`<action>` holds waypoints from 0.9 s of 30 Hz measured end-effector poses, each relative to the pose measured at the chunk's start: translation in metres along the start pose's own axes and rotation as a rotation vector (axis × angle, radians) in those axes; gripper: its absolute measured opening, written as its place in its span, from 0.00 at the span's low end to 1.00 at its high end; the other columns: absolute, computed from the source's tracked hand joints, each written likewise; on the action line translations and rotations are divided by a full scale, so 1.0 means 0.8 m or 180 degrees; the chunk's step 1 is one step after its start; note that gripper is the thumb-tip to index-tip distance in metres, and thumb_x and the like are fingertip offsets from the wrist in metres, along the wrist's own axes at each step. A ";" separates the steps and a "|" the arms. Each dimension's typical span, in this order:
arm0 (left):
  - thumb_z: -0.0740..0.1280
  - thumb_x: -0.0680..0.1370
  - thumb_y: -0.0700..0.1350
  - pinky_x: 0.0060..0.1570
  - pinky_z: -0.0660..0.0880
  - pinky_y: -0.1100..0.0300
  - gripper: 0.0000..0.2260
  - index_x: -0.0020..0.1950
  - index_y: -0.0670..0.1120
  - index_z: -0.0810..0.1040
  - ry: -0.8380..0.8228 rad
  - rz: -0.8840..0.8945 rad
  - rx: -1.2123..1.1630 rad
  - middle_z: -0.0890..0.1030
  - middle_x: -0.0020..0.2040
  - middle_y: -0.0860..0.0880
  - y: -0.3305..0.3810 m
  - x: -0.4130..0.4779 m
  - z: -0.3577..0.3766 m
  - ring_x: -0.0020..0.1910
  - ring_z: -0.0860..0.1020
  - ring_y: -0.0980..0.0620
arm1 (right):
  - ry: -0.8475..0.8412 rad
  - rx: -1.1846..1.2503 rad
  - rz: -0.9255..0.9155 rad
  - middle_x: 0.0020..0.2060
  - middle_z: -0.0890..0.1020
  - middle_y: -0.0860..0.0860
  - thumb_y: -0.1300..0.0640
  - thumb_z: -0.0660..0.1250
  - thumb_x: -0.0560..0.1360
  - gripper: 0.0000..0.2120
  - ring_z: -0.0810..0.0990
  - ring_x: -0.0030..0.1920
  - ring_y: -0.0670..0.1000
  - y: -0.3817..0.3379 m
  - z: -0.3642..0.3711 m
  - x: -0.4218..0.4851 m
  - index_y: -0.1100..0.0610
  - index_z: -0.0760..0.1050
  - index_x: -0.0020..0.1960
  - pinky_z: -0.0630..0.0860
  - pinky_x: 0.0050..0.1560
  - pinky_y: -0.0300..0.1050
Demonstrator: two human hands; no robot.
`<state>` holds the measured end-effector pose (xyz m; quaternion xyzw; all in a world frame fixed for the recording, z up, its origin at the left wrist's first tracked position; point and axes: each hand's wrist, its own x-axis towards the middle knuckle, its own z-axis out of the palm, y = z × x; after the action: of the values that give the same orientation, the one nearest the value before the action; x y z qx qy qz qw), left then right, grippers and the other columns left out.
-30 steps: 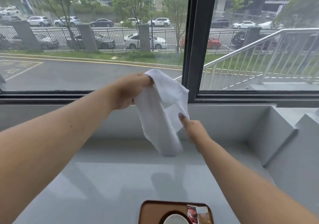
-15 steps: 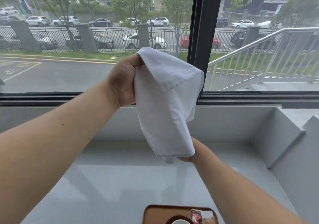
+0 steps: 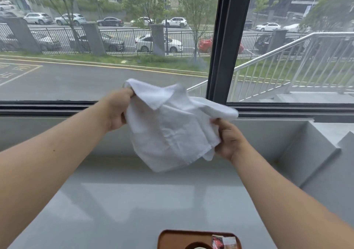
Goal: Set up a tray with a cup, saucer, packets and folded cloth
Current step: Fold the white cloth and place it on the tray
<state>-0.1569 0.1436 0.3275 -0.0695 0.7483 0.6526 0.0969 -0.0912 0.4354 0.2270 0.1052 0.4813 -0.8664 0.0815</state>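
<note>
Rising, right hand (image 3: 229,141) now grips cloth (image 3: 172,129) opposite left hand (image 3: 117,110).

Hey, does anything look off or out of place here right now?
Only the white cloth: it hangs loosely rumpled in the air, gripped by the left hand and right hand, not on the tray at the bottom edge. Nothing looks spilled or damaged.

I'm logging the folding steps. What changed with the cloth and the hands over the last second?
The right hand moved from under the hanging cloth up to its right edge and grips it, drawing it out sideways. The left hand kept its grip on the top corner. The tray with packets stayed on the counter.
</note>
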 end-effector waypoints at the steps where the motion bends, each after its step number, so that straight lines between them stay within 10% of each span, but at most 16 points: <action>1: 0.60 0.85 0.54 0.43 0.82 0.54 0.15 0.56 0.49 0.84 0.0068 -0.0207 0.0160 0.89 0.51 0.50 -0.014 0.004 -0.005 0.43 0.86 0.52 | -0.0009 0.0064 -0.0027 0.58 0.85 0.60 0.53 0.67 0.78 0.17 0.85 0.55 0.61 -0.011 -0.009 0.000 0.60 0.83 0.63 0.82 0.51 0.55; 6: 0.64 0.84 0.52 0.35 0.83 0.58 0.12 0.55 0.47 0.84 -0.0268 -0.0705 0.0167 0.89 0.45 0.51 -0.062 0.012 -0.011 0.38 0.87 0.54 | 0.0124 -0.0271 0.0123 0.59 0.85 0.60 0.55 0.72 0.74 0.23 0.85 0.52 0.61 -0.045 -0.035 -0.004 0.60 0.80 0.68 0.82 0.52 0.55; 11: 0.70 0.79 0.43 0.53 0.79 0.50 0.13 0.61 0.40 0.83 -0.0832 -0.0635 -0.0315 0.86 0.56 0.44 -0.065 0.018 -0.012 0.49 0.84 0.45 | 0.0463 -0.0566 0.0309 0.55 0.84 0.60 0.57 0.69 0.74 0.23 0.83 0.51 0.61 -0.058 -0.054 -0.007 0.61 0.79 0.68 0.77 0.57 0.56; 17: 0.68 0.83 0.45 0.31 0.82 0.57 0.10 0.60 0.41 0.83 -0.0220 -0.0868 0.0459 0.87 0.47 0.45 -0.084 0.028 -0.003 0.37 0.84 0.49 | 0.1069 -0.0978 0.0778 0.51 0.82 0.60 0.59 0.66 0.79 0.17 0.81 0.49 0.59 -0.047 -0.077 -0.013 0.64 0.77 0.65 0.76 0.55 0.55; 22: 0.67 0.83 0.53 0.34 0.81 0.57 0.12 0.56 0.47 0.86 -0.0387 -0.1118 0.0348 0.88 0.47 0.47 -0.094 0.028 -0.002 0.36 0.85 0.49 | 0.0851 -0.0785 0.0647 0.56 0.81 0.61 0.55 0.63 0.81 0.16 0.79 0.55 0.60 -0.044 -0.082 -0.023 0.61 0.78 0.65 0.74 0.63 0.58; 27: 0.68 0.79 0.40 0.65 0.74 0.45 0.14 0.65 0.44 0.79 -0.0927 -0.0915 -0.0478 0.81 0.62 0.41 -0.087 0.022 -0.006 0.57 0.80 0.43 | 0.0869 -0.0575 0.0612 0.41 0.80 0.58 0.59 0.62 0.79 0.09 0.78 0.40 0.60 -0.047 -0.082 -0.018 0.63 0.77 0.52 0.76 0.45 0.52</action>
<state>-0.1585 0.1297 0.2567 -0.0874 0.6581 0.6891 0.2906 -0.0797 0.5112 0.2278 0.2595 0.5514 -0.7856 0.1070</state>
